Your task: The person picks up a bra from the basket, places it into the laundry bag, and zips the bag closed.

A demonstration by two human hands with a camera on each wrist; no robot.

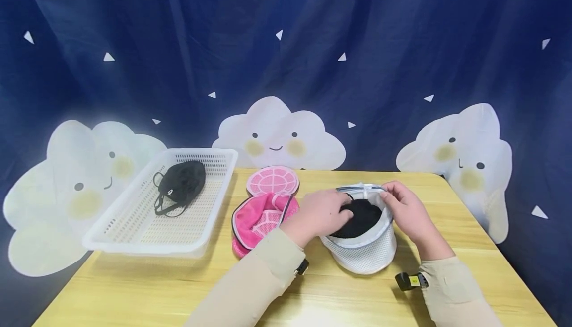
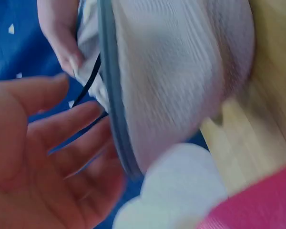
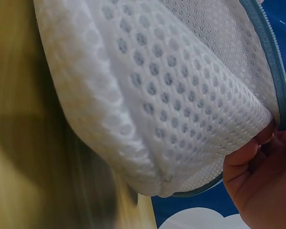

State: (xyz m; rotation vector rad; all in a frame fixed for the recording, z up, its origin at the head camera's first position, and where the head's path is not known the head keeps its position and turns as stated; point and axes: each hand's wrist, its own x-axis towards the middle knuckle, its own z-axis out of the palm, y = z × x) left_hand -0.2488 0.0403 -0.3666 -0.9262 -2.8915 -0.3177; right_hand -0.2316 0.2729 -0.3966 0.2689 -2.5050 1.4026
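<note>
A white mesh laundry bag [image 1: 364, 257] with a grey-blue zip rim stands upright on the table, its mouth open. Inside lies a black garment [image 1: 361, 218]. My right hand [image 1: 407, 213] pinches the bag's rim at the far right side; the right wrist view shows its fingers on the mesh below the zip. Over the left side of the mouth is my left hand [image 1: 322, 213], fingers reaching in beside the black garment. In the left wrist view those fingers are loosely spread, close to a thin black strap [image 2: 88, 83].
To the left, a white plastic basket [image 1: 210, 230] holds a black garment with thin straps [image 1: 185, 183]. A pink bag [image 1: 246, 218] with dark zip edging sits open just left of the white one, its round pink lid [image 1: 272, 182] folded back behind it. A blue curtain [image 1: 250, 29] hangs behind the table.
</note>
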